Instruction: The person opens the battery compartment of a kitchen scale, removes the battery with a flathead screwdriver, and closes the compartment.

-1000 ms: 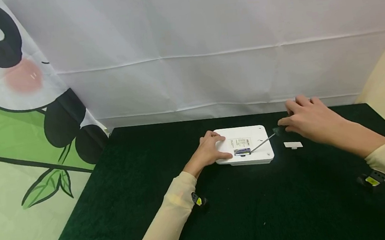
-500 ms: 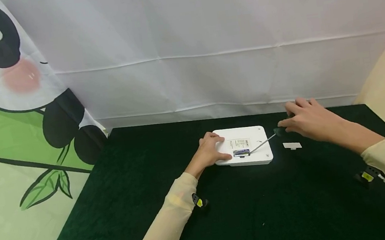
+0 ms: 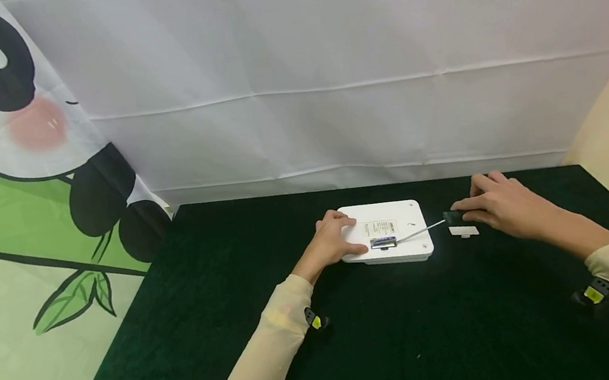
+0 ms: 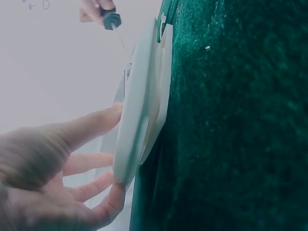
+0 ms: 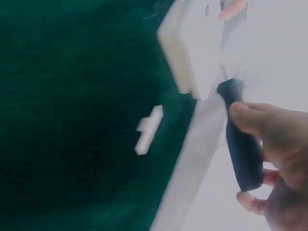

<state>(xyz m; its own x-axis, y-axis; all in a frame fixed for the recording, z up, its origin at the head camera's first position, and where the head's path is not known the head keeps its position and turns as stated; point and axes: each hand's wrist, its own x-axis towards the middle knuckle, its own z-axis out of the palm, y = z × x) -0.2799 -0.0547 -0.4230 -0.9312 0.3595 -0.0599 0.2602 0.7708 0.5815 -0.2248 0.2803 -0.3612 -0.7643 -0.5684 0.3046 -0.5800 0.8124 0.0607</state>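
A flat white device [image 3: 407, 215] with rounded corners and a printed label lies back side up on the dark green cloth. In its uncovered battery slot sits a battery [image 3: 383, 242]. My left hand [image 3: 333, 237] holds the device's left end, thumb on the near side and fingers spread along the edge. With my right hand [image 3: 503, 203] I grip the dark handle of a screwdriver [image 5: 243, 149]; its thin shaft slopes down leftward and the tip reaches the right end of the slot. A small white battery cover [image 3: 463, 230] lies just right of the device.
A dark green cloth [image 3: 391, 338] covers the table. Behind it hangs a white curtain [image 3: 294, 109]. Cartoon-printed panels stand at the left and right. Each wrist wears a small camera on a black strap.
My right hand has come down nearer the table and slightly right, laying the screwdriver flatter with its tip still at the slot. The left hand and device stay put.
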